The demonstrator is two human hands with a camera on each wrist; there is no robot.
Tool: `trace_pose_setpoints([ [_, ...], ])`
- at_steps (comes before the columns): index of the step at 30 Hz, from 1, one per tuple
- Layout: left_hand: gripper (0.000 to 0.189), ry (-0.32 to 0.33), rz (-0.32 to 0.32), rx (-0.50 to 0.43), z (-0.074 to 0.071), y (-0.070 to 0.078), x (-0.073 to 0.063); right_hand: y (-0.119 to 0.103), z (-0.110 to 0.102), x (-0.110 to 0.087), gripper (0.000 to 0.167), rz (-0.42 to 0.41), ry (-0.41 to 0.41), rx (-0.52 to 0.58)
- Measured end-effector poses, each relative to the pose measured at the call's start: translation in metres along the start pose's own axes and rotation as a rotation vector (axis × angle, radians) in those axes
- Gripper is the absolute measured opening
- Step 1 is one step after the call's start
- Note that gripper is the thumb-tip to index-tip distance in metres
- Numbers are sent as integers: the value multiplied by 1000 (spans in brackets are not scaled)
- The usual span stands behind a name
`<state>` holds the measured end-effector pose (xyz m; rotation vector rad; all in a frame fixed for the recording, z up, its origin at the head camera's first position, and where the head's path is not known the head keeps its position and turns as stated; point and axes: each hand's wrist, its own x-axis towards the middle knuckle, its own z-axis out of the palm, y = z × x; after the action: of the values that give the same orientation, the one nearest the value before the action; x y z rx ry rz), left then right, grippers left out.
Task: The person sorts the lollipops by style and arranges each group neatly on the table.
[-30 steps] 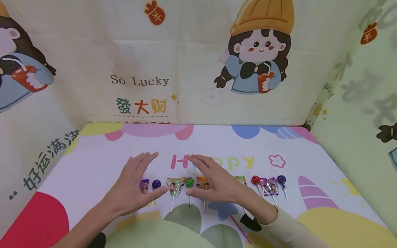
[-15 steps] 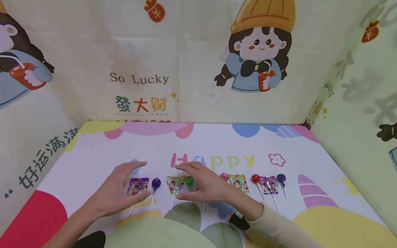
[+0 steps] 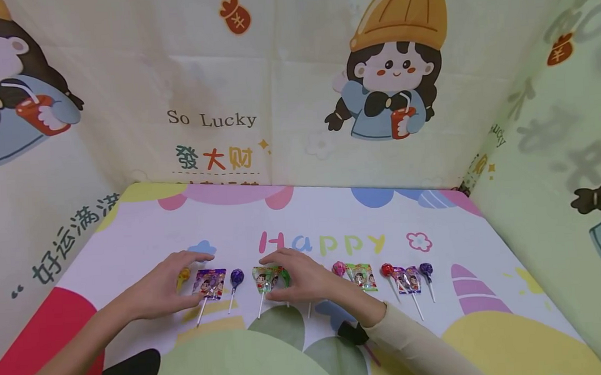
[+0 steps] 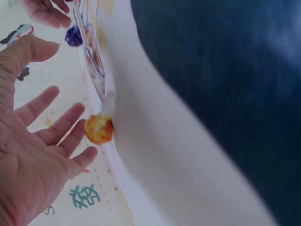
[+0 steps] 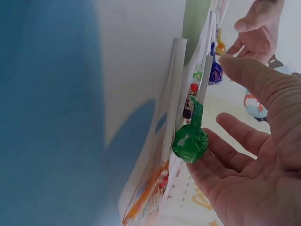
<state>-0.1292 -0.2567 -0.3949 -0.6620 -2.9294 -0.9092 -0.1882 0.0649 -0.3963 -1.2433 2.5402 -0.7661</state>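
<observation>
A row of wrapped lollipops lies across the table. My left hand [image 3: 165, 288] is held with its fingers spread over the row's left end, beside a yellow-orange ball lollipop [image 4: 99, 129] and a purple flat-packet lollipop [image 3: 211, 283]. A dark purple ball lollipop [image 3: 236, 277] lies between my hands. My right hand [image 3: 302, 278], fingers loosely bent, is over a green ball lollipop [image 5: 190, 143], with a green flat-packet lollipop [image 3: 264, 278] at its fingertips. An orange flat-packet lollipop [image 5: 146, 194] is hidden behind this hand in the head view. Neither hand grips anything.
Right of my right hand lie a pink ball lollipop [image 3: 339, 268], another green packet [image 3: 363, 276], a red ball lollipop [image 3: 387, 270], a purple packet [image 3: 406, 280] and a dark purple ball lollipop [image 3: 426, 270]. Printed cloth walls [image 3: 299, 153] enclose the table's back and sides.
Both hands have moved left along the row, the left one further. The yellow-orange lollipop and purple packet came into view, as did the pink lollipop. The lollipops stay in place.
</observation>
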Motion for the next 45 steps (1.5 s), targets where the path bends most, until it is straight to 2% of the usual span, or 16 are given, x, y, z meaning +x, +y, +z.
trace_pose_setpoints([
  [6,70,-96,-22,19,-3,-9,5,1,2,7,62,15,-41,-5],
  [11,74,-161,-60,31,-2,-8,9,2,3,11,62,21,-58,7],
  [17,69,-188,-70,39,-1,-11,15,6,4,13,61,46,-70,21],
  [29,64,-198,-84,59,3,-12,18,11,6,14,58,21,-70,15],
  [40,59,-236,-88,82,3,-16,24,13,8,14,57,-28,-79,3],
  [45,60,-247,-82,93,5,-18,30,12,8,13,56,-20,-78,-2],
])
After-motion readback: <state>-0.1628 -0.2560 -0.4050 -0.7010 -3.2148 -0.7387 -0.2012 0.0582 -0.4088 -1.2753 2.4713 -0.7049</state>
